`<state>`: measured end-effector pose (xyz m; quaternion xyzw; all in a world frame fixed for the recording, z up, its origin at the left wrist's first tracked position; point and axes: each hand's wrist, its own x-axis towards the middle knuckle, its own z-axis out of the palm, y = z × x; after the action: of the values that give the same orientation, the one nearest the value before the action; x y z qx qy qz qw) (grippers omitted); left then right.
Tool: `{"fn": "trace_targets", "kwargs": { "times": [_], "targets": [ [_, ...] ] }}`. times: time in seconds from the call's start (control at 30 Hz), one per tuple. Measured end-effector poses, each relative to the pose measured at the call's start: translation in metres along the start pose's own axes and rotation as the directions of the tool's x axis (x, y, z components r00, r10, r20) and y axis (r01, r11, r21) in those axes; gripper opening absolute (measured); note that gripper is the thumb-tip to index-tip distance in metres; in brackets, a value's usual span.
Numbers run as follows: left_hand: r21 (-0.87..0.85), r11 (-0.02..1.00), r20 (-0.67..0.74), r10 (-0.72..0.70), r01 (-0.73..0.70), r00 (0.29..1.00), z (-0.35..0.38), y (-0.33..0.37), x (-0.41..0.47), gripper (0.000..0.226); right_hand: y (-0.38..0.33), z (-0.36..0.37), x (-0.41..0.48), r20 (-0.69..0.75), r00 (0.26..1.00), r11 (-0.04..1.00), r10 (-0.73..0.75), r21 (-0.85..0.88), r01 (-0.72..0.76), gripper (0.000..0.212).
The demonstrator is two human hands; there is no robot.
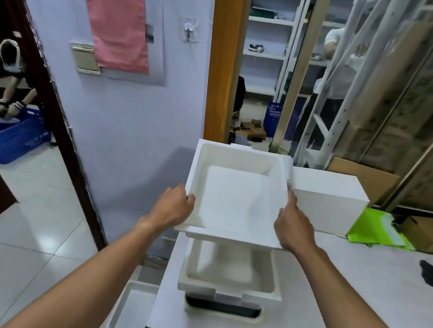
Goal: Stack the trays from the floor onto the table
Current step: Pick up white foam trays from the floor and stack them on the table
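Left hand [176, 203] and right hand [292, 226] closed on opposite side rims of one white foam tray [236, 193], both gripping it, nothing else held. Largest item: grey table [360, 290], filling the lower right of the frame. Next in size: the held tray, centre of the frame, open side up, raised above and slightly beyond the stack of trays [230, 276] at the table's near left corner; contact between the two not evident. Stack itself in at least two layers, with a dark opening along the near side of the lowest. Behind, right of centre, a white foam box [327, 200] on the far side of the table. Lower centre, beside the table's left edge, one more tray on the floor [131, 310], part hidden by the tabletop. Step in hand, as judged: setting a lifted tray onto the stack. Next move likely to call for drawing the tray back toward the body until squared over the stack, then lowering it level so that the base seats inside the rim beneath, and only then loosening the fingers. Forearms extended from the bottom corners of the frame, converging on the tray, wrists roughly level, backs of the hands upward.
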<state>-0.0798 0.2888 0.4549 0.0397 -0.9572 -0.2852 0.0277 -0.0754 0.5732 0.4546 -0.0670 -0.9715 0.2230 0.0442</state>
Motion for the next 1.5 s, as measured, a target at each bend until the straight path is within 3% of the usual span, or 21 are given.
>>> {"fn": "trace_targets", "kwargs": {
  "times": [0.33,0.57,0.7,0.77,0.83,0.93,1.5],
  "targets": [
    [-0.019,1.000,-0.009,-0.006,0.006,1.000,0.006,0.007,-0.005,0.023,0.009,-0.010,-0.013,-0.020,0.999,0.999,0.030,0.043,-0.029,0.066],
    [-0.038,0.999,-0.057,-0.010,0.008,0.998,0.012,0.011,-0.008,0.012,0.018,-0.017,-0.007,-0.005,0.999,0.995,0.054,0.084,-0.054,0.060],
    [-0.036,0.999,-0.057,-0.026,0.024,0.998,0.009,0.009,-0.006,0.014,0.022,-0.023,0.003,0.027,0.997,0.990,0.079,0.116,-0.082,0.049],
    [-0.033,0.999,-0.052,-0.022,0.020,0.998,0.009,0.009,-0.007,0.013,0.024,-0.026,0.007,0.044,0.991,0.971,0.129,0.196,-0.136,0.039],
    [-0.017,1.000,-0.048,-0.017,0.016,0.999,0.008,0.007,-0.008,0.014,0.025,-0.031,0.006,0.095,0.979,0.899,0.179,0.387,-0.202,0.025],
    [-0.009,1.000,-0.041,-0.016,0.016,0.999,0.008,0.001,-0.008,0.014,0.031,-0.036,0.002,0.211,0.962,0.787,0.171,0.559,-0.262,0.025],
    [-0.131,0.990,-0.081,-0.057,0.046,0.995,0.016,-0.005,-0.021,0.012,0.022,-0.035,-0.004,0.238,0.954,0.824,0.183,0.492,-0.281,0.027]
  ]
}}
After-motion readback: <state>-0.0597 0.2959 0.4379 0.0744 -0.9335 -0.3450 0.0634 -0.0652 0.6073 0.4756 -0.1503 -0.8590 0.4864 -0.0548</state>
